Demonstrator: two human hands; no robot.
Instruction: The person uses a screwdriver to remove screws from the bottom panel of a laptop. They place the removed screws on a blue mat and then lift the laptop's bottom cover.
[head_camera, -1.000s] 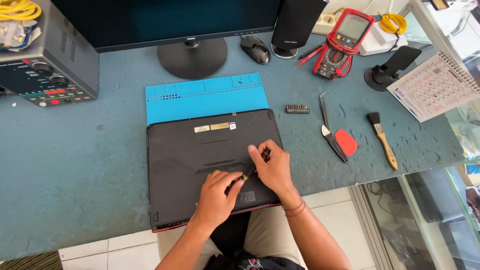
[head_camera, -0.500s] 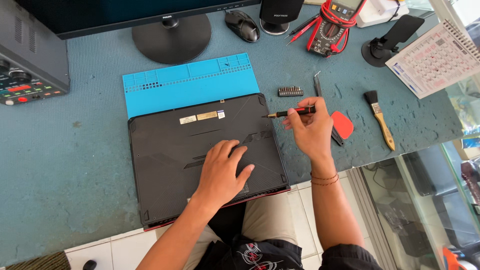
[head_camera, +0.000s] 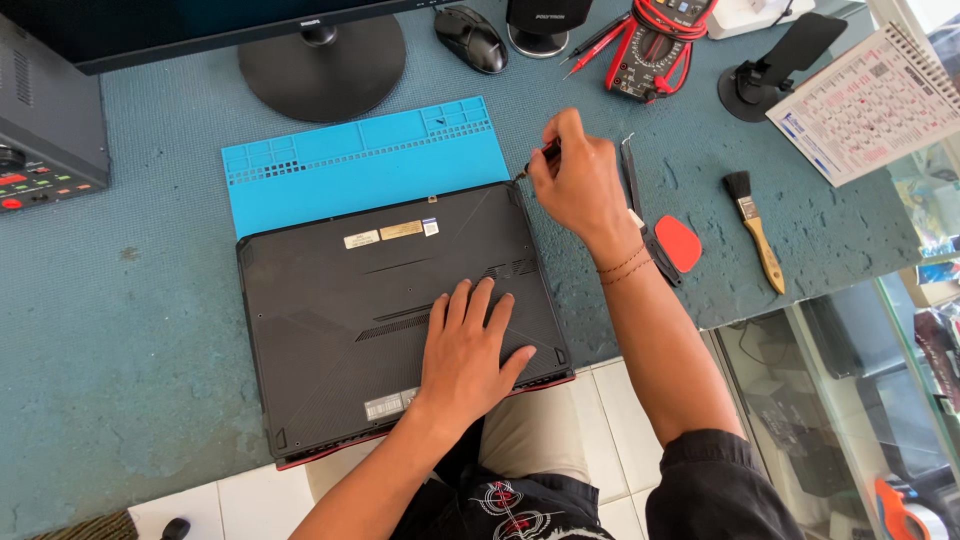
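My right hand (head_camera: 578, 185) is closed around a small screwdriver (head_camera: 538, 160), fingers curled tight on its dark handle; the tip points down and left, just off the far right corner of the laptop (head_camera: 395, 310); whether the tip touches the casing, I cannot tell. My left hand (head_camera: 468, 350) lies flat and open on the laptop, fingers spread, holding nothing, palm near its near right edge.

The laptop lies bottom side up, black, matt; vent slots run across its middle; pale rectangular labels sit toward its far edge, and another near its near edge; a thin red trim shows along the near edge, which overhangs the table (head_camera: 120, 360).

Beyond the laptop, partly under its far edge, lies a blue work mat (head_camera: 360, 165). To the laptop's right, just past my right wrist, lie tweezers (head_camera: 632, 175) and a red pick (head_camera: 679, 243); farther right, a small brush (head_camera: 754, 230). Behind the mat stands a round monitor base (head_camera: 320, 65); right of it, a black mouse (head_camera: 471, 38) and a multimeter with red leads (head_camera: 655, 45).
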